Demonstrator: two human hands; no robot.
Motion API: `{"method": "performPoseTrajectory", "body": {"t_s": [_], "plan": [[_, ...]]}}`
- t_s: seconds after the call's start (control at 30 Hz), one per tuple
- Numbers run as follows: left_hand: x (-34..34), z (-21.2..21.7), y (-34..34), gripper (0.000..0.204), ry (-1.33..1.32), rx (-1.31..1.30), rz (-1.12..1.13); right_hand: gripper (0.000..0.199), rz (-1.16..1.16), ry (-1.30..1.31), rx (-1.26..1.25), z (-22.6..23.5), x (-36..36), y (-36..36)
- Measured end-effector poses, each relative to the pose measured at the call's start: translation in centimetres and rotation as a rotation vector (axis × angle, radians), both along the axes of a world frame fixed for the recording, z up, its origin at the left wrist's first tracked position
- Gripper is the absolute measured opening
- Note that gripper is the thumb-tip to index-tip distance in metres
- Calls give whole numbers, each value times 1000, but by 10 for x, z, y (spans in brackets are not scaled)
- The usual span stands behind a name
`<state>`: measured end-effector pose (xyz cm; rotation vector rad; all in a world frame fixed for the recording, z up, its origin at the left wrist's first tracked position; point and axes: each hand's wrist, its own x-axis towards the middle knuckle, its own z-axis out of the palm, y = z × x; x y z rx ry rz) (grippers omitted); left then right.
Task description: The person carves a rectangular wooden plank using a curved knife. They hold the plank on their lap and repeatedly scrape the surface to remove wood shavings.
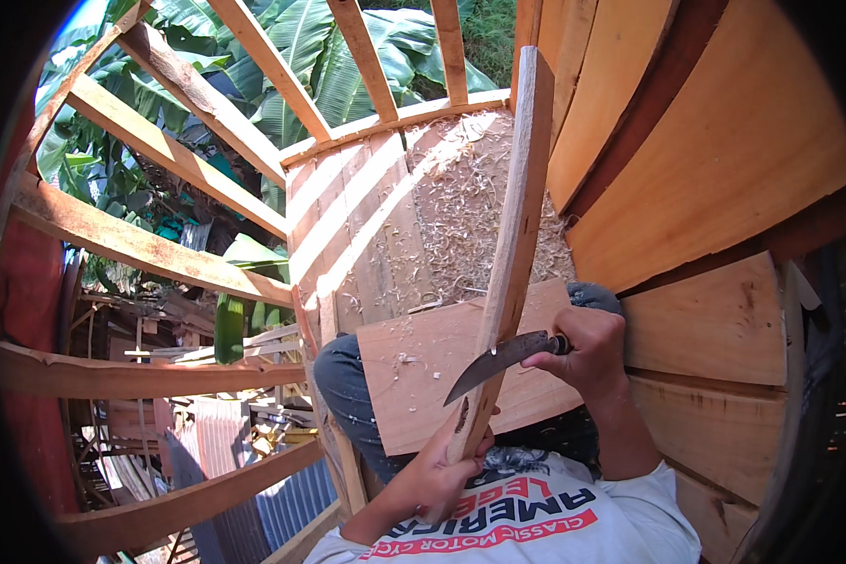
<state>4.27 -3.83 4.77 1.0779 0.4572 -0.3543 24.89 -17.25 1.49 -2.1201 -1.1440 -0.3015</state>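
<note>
Wooden stick (511, 254), 1 piece, long and squared: set before the body, long axis running from the left hand (442, 475) near the shirt (536, 512) outward, far end leaning a little right, over the board (414, 395) on the legs (348, 381) and toward the shavings (470, 211) on the floor (390, 273). Left hand: grip closed around the stick's near part; the nearer of the 2 hands to it. Knife (508, 355), 1 piece, dark curved blade: handle in the right hand (587, 348), grip closed on it, right of the stick; blade crossing the long axis just beyond the left hand, tip pointing left and toward the body. Hidden or unclear: most of the handle, inside the fist; some left fingers, behind the wood; near end, partly covered; blade contact with the wood and height of the far end above the floor, cannot tell.
</note>
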Motion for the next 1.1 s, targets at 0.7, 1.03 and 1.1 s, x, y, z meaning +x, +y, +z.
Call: {"method": "performPoseTrajectory", "body": {"t_s": [0.7, 1.03, 1.1], "plan": [[-4, -13, -7, 68, 53, -114, -117, 68, -160, 123, 36, -8, 14, -19], [-9, -8, -9, 68, 45, -6, -81, 72, -105, 39, -1, 11, 42, -13], [-11, -11, -8, 68, 14, -47, -74, 73, -110, 37, 1, 16, 48, -8]]}}
